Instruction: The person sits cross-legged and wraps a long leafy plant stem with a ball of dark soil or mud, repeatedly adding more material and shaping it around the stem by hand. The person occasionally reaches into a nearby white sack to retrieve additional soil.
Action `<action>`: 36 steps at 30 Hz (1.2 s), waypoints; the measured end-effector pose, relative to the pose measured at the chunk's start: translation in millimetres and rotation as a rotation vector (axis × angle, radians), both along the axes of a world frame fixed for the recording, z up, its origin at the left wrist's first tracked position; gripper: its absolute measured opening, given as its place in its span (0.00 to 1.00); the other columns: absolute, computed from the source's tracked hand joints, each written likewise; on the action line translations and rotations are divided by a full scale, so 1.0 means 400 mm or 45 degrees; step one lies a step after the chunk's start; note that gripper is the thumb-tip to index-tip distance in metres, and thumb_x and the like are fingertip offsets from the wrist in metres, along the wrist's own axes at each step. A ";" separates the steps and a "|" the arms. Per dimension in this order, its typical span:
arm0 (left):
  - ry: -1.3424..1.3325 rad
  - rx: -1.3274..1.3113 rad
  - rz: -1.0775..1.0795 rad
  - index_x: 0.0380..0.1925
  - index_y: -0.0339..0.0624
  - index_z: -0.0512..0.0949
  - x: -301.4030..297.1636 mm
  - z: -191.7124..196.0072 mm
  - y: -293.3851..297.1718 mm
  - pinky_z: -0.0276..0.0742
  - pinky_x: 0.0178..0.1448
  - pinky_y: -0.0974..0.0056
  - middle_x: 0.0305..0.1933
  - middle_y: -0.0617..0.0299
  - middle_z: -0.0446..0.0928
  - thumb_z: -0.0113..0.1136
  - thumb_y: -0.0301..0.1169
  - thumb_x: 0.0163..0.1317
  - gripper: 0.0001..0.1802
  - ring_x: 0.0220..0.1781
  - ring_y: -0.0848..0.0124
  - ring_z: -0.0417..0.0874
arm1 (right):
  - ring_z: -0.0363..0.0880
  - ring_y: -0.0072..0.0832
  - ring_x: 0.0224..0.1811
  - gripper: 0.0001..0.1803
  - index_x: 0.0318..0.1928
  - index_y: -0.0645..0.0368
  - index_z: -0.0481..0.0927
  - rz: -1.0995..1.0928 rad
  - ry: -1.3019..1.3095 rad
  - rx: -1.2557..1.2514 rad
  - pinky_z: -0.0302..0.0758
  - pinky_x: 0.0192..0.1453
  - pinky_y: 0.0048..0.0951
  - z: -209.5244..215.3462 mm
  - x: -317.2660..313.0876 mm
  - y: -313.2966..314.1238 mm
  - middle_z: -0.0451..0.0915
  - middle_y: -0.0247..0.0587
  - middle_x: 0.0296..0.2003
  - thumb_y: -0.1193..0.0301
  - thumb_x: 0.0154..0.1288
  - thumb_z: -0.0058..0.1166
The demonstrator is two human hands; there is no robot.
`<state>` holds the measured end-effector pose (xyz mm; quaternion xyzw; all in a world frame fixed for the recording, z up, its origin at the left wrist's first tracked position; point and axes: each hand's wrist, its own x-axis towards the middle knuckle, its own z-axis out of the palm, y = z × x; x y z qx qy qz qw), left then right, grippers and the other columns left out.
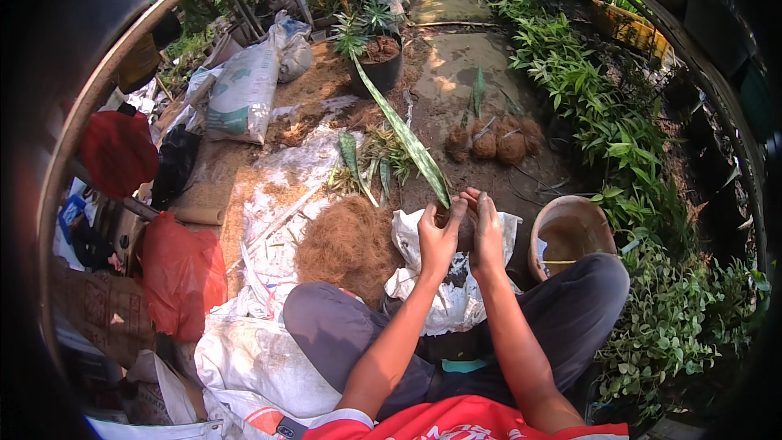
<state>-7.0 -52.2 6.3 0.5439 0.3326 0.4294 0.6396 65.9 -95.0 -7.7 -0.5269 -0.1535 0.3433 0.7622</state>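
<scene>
My left hand (440,236) and my right hand (487,232) cup a dark ball of soil (466,232) between them, fingers curved round its sides. From its top a long, mottled snake plant leaf (405,137) leans up and to the left. Most of the ball is hidden by my palms. Below my hands an open white sack (407,238) holds some dark soil. A heap of brown coconut fibre (346,246) lies to the left of the sack. Beyond my hands, several fibre-wrapped root balls (511,147) sit in a row, some with leaves standing from them.
A round basin (544,228) with brownish water stands by my right knee. Loose snake plant leaves (350,159) lie behind the fibre. A black pot (381,73) holds a leafy plant. Filled sacks (244,98) and a red plastic bag (183,277) are left; green plants (595,106) line the right.
</scene>
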 end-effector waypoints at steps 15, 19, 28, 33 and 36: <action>-0.366 -0.679 -0.250 0.38 0.37 0.78 0.018 -0.065 0.011 0.77 0.50 0.64 0.34 0.58 0.81 0.30 0.61 0.73 0.38 0.38 0.68 0.82 | 0.82 0.29 0.42 0.22 0.49 0.55 0.73 -0.161 0.797 0.097 0.81 0.46 0.33 -0.039 0.005 -0.003 0.82 0.42 0.41 0.49 0.73 0.46; -0.343 -0.727 -0.092 0.35 0.37 0.76 0.012 -0.070 0.038 0.79 0.27 0.63 0.27 0.56 0.79 0.32 0.65 0.70 0.39 0.21 0.66 0.80 | 0.80 0.27 0.43 0.20 0.52 0.58 0.73 -0.271 0.344 -0.066 0.77 0.46 0.30 -0.112 0.050 0.023 0.82 0.40 0.42 0.54 0.74 0.46; -0.431 -0.691 0.111 0.35 0.38 0.75 -0.072 -0.021 0.144 0.77 0.27 0.59 0.25 0.57 0.77 0.33 0.70 0.65 0.42 0.20 0.63 0.79 | 0.84 0.38 0.36 0.17 0.38 0.65 0.84 0.358 -0.686 -1.143 0.78 0.44 0.36 -0.582 0.027 -0.033 0.85 0.50 0.35 0.60 0.61 0.59; -0.521 -0.742 0.178 0.35 0.39 0.75 -0.095 0.007 0.162 0.77 0.28 0.59 0.26 0.57 0.77 0.37 0.68 0.66 0.39 0.21 0.62 0.79 | 0.82 0.51 0.46 0.20 0.41 0.67 0.81 0.550 -0.860 -1.297 0.76 0.53 0.44 -0.648 -0.008 -0.079 0.82 0.62 0.39 0.63 0.53 0.64; -0.552 -0.748 0.168 0.35 0.39 0.75 -0.102 0.020 0.163 0.77 0.29 0.59 0.27 0.57 0.77 0.38 0.67 0.66 0.38 0.22 0.62 0.79 | 0.78 0.55 0.49 0.21 0.47 0.69 0.77 0.389 -1.000 -1.182 0.74 0.56 0.46 -0.652 -0.007 -0.069 0.79 0.64 0.44 0.70 0.53 0.62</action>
